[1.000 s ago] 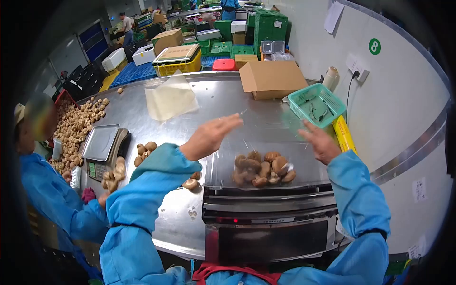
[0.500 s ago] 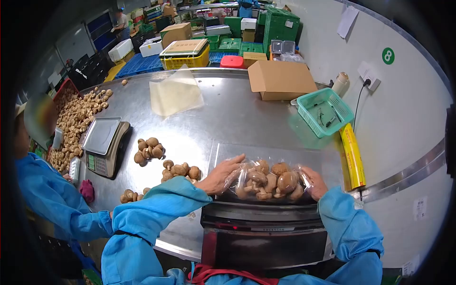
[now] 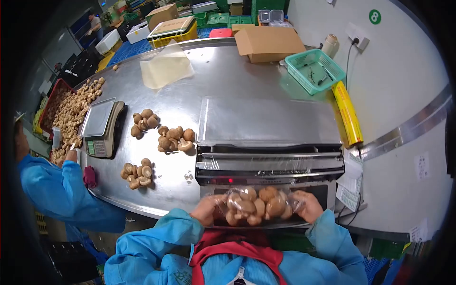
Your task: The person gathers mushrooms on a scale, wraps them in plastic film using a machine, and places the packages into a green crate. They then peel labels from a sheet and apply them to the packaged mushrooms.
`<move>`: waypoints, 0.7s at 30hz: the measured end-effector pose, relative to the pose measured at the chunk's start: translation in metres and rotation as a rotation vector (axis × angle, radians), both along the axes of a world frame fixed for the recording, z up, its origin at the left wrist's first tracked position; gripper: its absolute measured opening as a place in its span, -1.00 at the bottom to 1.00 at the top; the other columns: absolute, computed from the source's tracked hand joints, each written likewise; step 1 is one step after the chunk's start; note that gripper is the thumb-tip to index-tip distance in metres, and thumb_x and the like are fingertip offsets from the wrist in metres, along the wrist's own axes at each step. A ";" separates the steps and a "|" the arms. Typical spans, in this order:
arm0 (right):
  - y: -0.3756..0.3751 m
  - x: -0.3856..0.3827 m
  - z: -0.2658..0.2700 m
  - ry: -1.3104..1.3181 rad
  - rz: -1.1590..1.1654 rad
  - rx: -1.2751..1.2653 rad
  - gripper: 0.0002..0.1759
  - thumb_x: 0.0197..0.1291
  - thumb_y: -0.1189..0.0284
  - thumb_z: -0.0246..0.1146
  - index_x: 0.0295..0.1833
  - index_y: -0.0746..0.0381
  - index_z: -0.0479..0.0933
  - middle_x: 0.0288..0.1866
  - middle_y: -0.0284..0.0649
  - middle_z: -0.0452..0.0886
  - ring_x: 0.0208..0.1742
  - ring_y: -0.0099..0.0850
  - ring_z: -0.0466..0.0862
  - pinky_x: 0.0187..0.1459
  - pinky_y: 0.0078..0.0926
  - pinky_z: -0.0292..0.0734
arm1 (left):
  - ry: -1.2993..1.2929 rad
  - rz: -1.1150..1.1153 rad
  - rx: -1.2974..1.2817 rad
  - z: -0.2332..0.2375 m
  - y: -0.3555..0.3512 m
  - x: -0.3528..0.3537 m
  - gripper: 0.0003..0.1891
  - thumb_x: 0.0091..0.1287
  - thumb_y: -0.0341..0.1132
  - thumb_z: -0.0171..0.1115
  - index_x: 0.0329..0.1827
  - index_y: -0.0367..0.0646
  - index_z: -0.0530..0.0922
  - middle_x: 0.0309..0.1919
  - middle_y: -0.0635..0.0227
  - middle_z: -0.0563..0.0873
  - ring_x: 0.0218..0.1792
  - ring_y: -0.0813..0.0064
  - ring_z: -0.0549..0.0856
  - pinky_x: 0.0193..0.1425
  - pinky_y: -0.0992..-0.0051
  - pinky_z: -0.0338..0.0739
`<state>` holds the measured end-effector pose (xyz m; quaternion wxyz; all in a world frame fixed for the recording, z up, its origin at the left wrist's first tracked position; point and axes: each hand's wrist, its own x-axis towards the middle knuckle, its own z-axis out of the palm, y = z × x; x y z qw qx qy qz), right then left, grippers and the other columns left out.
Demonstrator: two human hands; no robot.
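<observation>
Seen from the head camera, looking down: a person in bright blue sleeves and a red apron holds a film-wrapped pack of brown mushrooms (image 3: 254, 206) close to the chest, at the near edge of a black and silver film-wrapping machine (image 3: 270, 164). The left hand (image 3: 205, 211) grips the pack's left end and the right hand (image 3: 306, 205) grips its right end, fingers curled around the clear film on both sides. The pack is lifted, in front of the machine's dark front panel and not on its flat top. The machine stands at the near side of a wide, rounded stainless-steel desk (image 3: 223, 80). To the left of the machine three small piles of loose brown mushrooms (image 3: 175, 138) lie on the desk, and beyond them a grey weighing scale (image 3: 99, 126). A large heap of mushrooms (image 3: 71, 109) runs along the far left edge. A co-worker's blue sleeve (image 3: 52, 185) reaches in there, its hand near the scale. To the right of the machine lies a yellow roll of film (image 3: 346, 118), with a green plastic basket (image 3: 316, 70) behind it and a brown cardboard box (image 3: 268, 42) farther back.
</observation>
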<state>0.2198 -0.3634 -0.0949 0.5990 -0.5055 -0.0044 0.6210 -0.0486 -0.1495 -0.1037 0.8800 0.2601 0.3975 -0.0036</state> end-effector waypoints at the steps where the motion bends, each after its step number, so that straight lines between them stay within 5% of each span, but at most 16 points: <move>1: 0.001 -0.002 0.004 0.077 -0.122 0.062 -0.73 0.26 0.35 0.06 -0.08 0.33 0.48 -0.16 -0.18 0.61 -0.11 -0.39 0.62 -0.12 -0.50 0.54 | 0.014 0.058 0.115 -0.002 0.000 -0.003 -0.68 0.36 -0.26 0.04 0.08 -0.26 0.48 -0.13 0.26 0.66 -0.11 0.39 0.66 -0.02 0.30 0.58; 4: -0.007 -0.007 0.016 0.076 -0.246 0.194 -0.62 0.29 0.24 -0.02 0.02 0.32 0.43 -0.08 -0.17 0.57 -0.02 -0.37 0.58 -0.07 -0.41 0.51 | -0.114 0.307 0.151 0.017 -0.009 -0.008 -0.70 0.35 -0.32 -0.01 0.03 -0.31 0.48 -0.16 0.24 0.65 -0.15 0.34 0.68 -0.08 0.38 0.59; 6: 0.001 -0.025 0.019 -0.257 -0.243 0.034 -0.66 0.29 0.26 0.03 -0.02 0.31 0.47 -0.17 -0.23 0.57 -0.16 -0.44 0.58 -0.16 -0.50 0.50 | -0.073 0.319 0.293 0.017 -0.021 -0.007 -0.71 0.37 -0.28 -0.03 0.00 -0.30 0.50 -0.20 0.25 0.66 -0.19 0.39 0.67 -0.12 0.43 0.59; 8: 0.011 -0.040 0.000 -0.736 -0.214 -0.032 -0.81 0.28 0.41 0.09 -0.25 0.32 0.52 -0.48 -0.36 0.49 -0.43 -0.61 0.44 -0.40 -0.62 0.36 | -0.035 0.328 0.439 0.008 -0.029 -0.008 -0.70 0.39 -0.25 -0.05 -0.04 -0.29 0.52 -0.23 0.26 0.66 -0.23 0.44 0.67 -0.16 0.48 0.58; 10: 0.020 -0.047 -0.007 -0.981 -0.295 -0.067 -0.79 0.29 0.43 0.09 -0.33 0.34 0.48 -0.55 -0.36 0.43 -0.47 -0.64 0.36 -0.43 -0.60 0.30 | -0.009 0.342 0.722 -0.016 -0.029 -0.009 -0.65 0.42 -0.11 -0.09 -0.09 -0.23 0.51 -0.30 0.28 0.65 -0.36 0.52 0.64 -0.31 0.56 0.51; 11: 0.024 -0.051 -0.009 -0.983 -0.312 -0.075 -0.79 0.29 0.43 0.09 -0.33 0.34 0.48 -0.55 -0.36 0.43 -0.47 -0.64 0.36 -0.43 -0.60 0.30 | 0.026 0.331 0.775 -0.007 -0.028 -0.008 -0.65 0.43 -0.08 -0.10 -0.23 -0.18 0.52 -0.45 0.36 0.60 -0.49 0.61 0.55 -0.46 0.62 0.38; 16: 0.026 -0.081 -0.024 -1.009 -0.609 -0.108 -0.77 0.32 0.42 0.05 -0.41 0.26 0.44 -0.56 -0.46 0.36 -0.52 -0.72 0.27 -0.52 -0.65 0.16 | -0.032 0.524 0.568 -0.003 -0.019 -0.001 -0.64 0.43 -0.10 -0.08 -0.51 -0.11 0.38 -0.60 0.47 0.49 -0.58 0.67 0.44 -0.54 0.63 0.25; 19: 0.002 -0.098 -0.010 -0.839 -0.705 -0.124 -0.68 0.35 0.37 0.01 -0.47 0.27 0.37 -0.60 -0.43 0.33 -0.53 -0.69 0.26 -0.53 -0.59 0.19 | -0.041 0.136 1.051 -0.011 -0.014 -0.017 -0.72 0.37 -0.29 0.09 -0.53 -0.19 0.42 -0.61 0.54 0.44 -0.53 0.75 0.34 -0.50 0.64 0.21; 21: -0.025 -0.119 -0.012 -0.790 -0.722 -0.192 -0.67 0.36 0.36 0.01 -0.50 0.23 0.33 -0.62 -0.45 0.29 -0.57 -0.70 0.24 -0.57 -0.62 0.16 | -0.034 0.068 1.094 -0.003 -0.007 -0.026 -0.73 0.35 -0.30 0.12 -0.51 -0.24 0.44 -0.63 0.50 0.47 -0.54 0.74 0.37 -0.49 0.61 0.26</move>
